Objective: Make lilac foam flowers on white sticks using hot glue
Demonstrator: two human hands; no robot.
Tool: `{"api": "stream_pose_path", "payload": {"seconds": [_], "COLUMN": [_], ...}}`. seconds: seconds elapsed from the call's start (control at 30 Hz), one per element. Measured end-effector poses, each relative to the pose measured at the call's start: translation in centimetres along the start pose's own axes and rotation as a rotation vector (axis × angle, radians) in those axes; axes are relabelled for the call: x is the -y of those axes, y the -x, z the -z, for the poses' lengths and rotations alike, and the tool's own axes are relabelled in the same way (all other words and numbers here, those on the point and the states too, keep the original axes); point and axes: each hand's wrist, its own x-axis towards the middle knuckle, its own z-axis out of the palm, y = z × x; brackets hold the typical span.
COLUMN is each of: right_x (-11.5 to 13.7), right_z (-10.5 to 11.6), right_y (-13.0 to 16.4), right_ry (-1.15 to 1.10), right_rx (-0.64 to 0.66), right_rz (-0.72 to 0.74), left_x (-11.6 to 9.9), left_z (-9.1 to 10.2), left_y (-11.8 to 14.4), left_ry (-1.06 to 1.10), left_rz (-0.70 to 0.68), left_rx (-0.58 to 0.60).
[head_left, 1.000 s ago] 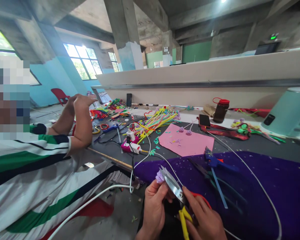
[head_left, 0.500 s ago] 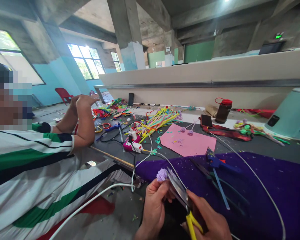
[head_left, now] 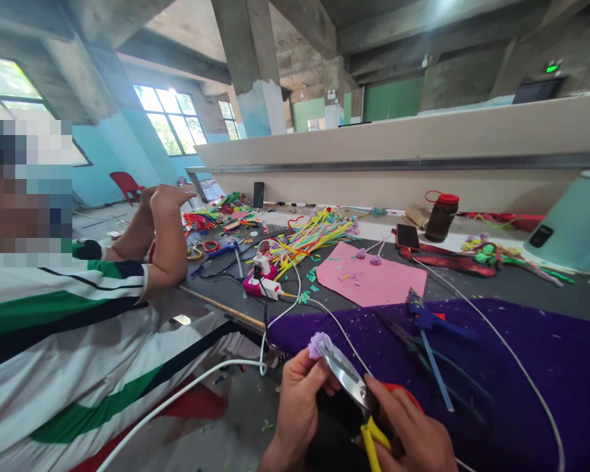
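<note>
Between the thumb and fingers of my left hand [head_left: 301, 387] is pinched a small fluffy lilac flower [head_left: 318, 345], which looks made of pipe cleaner. My right hand [head_left: 410, 423] grips a pair of scissors [head_left: 350, 383] with metal blades and yellow and red handles. The blade tips touch the right side of the flower, close to my left fingertips. Both hands are at the table's near edge, beside a dark purple cloth [head_left: 516, 367]. Part of the handles is hidden by my right fingers.
A blue glue gun [head_left: 430, 318] and dark pliers [head_left: 398, 328] lie on the cloth. Behind are pink paper [head_left: 368, 282] with lilac pieces, bundled pipe cleaners [head_left: 314, 236], a power strip [head_left: 260, 285] with a white cable, a phone [head_left: 407, 237] and a bottle [head_left: 441, 217]. A person [head_left: 63, 354] sits at left.
The scissor blades have turned and come together against the flower, where they were spread apart before. A red part of the handle now shows beside my right hand.
</note>
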Motion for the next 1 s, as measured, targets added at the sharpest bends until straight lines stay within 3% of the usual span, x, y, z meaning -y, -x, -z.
{"api": "stream_pose_path", "payload": {"seconds": [0.33, 1.0], "right_x": [0.0, -0.9], "right_z": [1.0, 0.5], "right_y": [-0.5, -0.2], "right_ry": [0.14, 0.2], "right_rx": [0.036, 0.057], "right_rz": [0.06, 0.078], "left_x": [-0.4, -0.6], "left_z": [0.6, 0.2], "left_y": [-0.3, -0.5], "left_ry": [-0.081, -0.088], "left_rz": [0.023, 0.048], "left_rx": [0.043, 0.029]}}
